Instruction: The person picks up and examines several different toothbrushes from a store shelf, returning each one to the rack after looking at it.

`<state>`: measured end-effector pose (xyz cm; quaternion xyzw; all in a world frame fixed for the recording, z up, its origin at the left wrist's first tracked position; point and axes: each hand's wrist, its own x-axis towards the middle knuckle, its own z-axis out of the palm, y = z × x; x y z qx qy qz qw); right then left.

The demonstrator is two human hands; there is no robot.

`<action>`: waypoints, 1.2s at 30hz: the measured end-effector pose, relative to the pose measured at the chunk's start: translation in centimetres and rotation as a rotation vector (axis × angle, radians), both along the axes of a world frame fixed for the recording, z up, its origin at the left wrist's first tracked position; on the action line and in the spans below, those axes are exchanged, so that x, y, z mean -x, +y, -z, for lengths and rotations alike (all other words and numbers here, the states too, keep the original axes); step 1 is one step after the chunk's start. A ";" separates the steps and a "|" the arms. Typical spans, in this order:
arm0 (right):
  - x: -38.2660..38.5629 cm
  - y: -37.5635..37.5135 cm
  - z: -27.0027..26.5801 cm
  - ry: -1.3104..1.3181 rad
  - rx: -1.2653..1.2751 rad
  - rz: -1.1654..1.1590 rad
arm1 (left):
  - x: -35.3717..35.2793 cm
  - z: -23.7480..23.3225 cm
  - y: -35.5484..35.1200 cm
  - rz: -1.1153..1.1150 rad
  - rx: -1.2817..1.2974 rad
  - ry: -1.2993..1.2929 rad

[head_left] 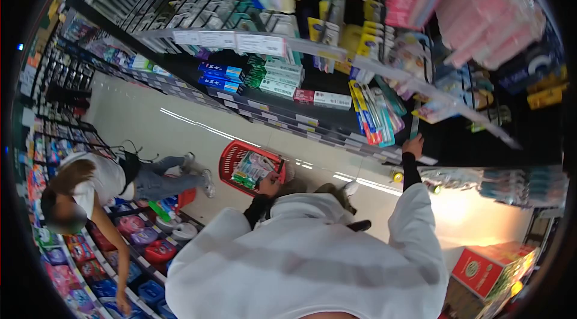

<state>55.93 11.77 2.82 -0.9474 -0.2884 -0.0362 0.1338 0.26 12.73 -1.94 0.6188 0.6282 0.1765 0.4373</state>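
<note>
My left hand [271, 183] is closed at the right side of a red basket [226, 161], which holds several packages [251, 169] in white and green. At the shelf's front edge, my right hand [413, 146] touches or grips something by a thin pale strip; what its fingers hold is too small to tell. Just left of it lie toothbrush packs [374, 116] in yellow, red and teal on the black shelf [327, 116]. Further left are a red and white box [323, 98], green and white boxes [273, 78] and blue boxes [221, 77].
Hanging packs [481, 12] fill the racks above the shelf. Another person [102, 181] bends over bins of colourful goods [144, 238] at the left. A red carton [479, 272] stands at the lower right. Pale floor [180, 116] runs between the shelves.
</note>
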 end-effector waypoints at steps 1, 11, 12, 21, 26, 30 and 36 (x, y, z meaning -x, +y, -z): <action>0.3 0.2 0.0 0.032 0.032 0.045 | 0.4 -1.5 0.8 0.036 0.012 0.040; 0.9 -1.3 -1.2 -0.035 -0.128 0.017 | -0.5 -4.6 2.4 0.197 -0.113 0.262; 1.0 -1.6 -1.6 -0.111 -0.168 0.000 | -0.9 -4.2 3.0 0.221 -0.226 0.221; 6.0 -7.7 -5.3 -0.008 -0.792 0.270 | -17.2 -9.0 9.9 0.265 0.034 -0.485; 12.0 -9.3 -6.0 -0.063 -0.747 0.255 | -25.9 -11.3 8.2 0.630 0.462 -0.785; 16.4 -8.6 -8.5 0.239 -0.887 0.028 | -29.6 -13.3 6.5 0.654 0.885 -0.744; 16.2 -9.2 -10.2 0.049 -0.618 -0.683 | -31.1 -13.5 5.6 0.425 1.113 -1.109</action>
